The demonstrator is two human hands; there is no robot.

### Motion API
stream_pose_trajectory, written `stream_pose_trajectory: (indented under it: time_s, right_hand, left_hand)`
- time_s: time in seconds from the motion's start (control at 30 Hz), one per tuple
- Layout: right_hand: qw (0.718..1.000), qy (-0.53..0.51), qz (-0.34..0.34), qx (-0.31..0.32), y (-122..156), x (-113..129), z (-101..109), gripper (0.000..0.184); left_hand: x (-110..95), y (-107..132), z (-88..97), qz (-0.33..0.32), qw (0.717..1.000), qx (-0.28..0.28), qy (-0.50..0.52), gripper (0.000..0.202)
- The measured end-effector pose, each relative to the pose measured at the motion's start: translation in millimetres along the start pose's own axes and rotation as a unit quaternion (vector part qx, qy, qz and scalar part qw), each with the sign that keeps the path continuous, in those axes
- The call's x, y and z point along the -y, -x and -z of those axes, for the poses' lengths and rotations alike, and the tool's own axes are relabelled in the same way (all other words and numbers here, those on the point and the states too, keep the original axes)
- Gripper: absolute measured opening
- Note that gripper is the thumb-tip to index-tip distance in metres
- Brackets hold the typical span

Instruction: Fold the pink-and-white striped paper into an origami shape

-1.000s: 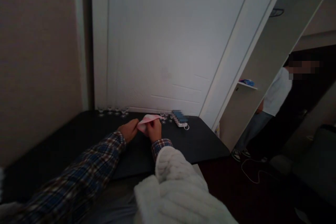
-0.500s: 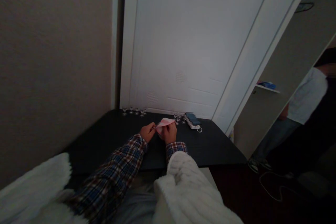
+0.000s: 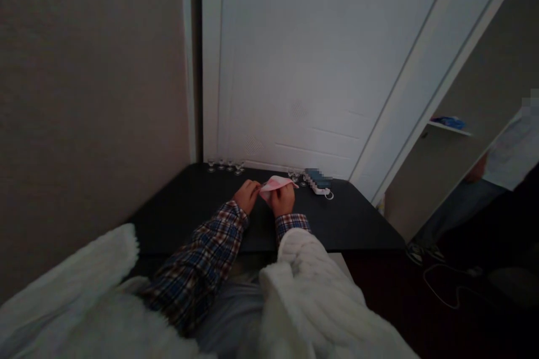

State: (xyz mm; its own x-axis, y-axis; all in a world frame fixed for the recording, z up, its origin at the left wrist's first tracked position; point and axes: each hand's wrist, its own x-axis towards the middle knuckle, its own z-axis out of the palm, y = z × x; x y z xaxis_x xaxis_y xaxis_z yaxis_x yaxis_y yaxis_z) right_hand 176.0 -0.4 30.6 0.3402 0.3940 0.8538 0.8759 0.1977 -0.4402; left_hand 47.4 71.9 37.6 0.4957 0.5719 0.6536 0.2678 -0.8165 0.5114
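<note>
A pink and white cloth [image 3: 277,182] is bunched up above the dark table. My right hand [image 3: 284,200] is closed on it from the right, with the cloth's corner sticking out past the fingers. My left hand [image 3: 247,196] is pinched at the cloth's left edge. Something small and shiny shows between the left fingertips and the cloth, too small and covered to make out. Behind the cloth, on its right, stands a group of small clear stemmed glasses [image 3: 292,174]. Farther left, several more small glasses [image 3: 229,165] line the table's back edge.
A phone [image 3: 318,178] lies on a white device with a ring at the back right of the black table [image 3: 177,207]. A white panel [image 3: 290,67] rises behind the table, a wall [image 3: 92,84] on the left. On the right another person [image 3: 511,148] stands near a floor cable [image 3: 457,297].
The view has tilted and shifted, so everything appears farther right and slightly higher. Both hands stay at the cloth, which looks spread a little flatter on top.
</note>
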Motion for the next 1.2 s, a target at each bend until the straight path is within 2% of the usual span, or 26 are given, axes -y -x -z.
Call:
stream_pose_trajectory:
  time_s: [0.27,0.53,0.77,0.9,1.1,1.2]
  right_hand:
    - [1.0,-0.003,0.006,-0.008,2.2,5.4,1.3,0.021]
    - [0.998,-0.018,-0.048,-0.046,2.9,19.1,-8.6,0.022]
    - [0.999,-0.043,-0.009,0.007,3.3,17.4,-8.9,0.017]
    - [0.997,-0.071,-0.002,0.023,2.7,17.3,-11.1,0.017]
    - [0.991,-0.07,-0.102,-0.042,0.6,8.7,-10.6,0.019]
    - [0.988,-0.072,-0.124,-0.05,0.1,7.9,-10.0,0.02]
  left_hand:
    - [-8.2,6.7,3.7,0.052,0.997,0.028,0.045,0.033]
    - [-17.5,6.5,-6.4,0.129,0.99,-0.05,0.04,0.036]
    - [-0.8,0.2,-0.1,0.146,0.983,-0.093,0.057,0.038]
    - [2.6,-1.0,1.5,0.141,0.983,-0.095,0.066,0.04]
    - [-16.3,3.9,0.0,0.076,0.993,-0.067,0.067,0.019]
    - [-20.6,5.3,2.0,0.056,0.995,-0.048,0.07,0.014]
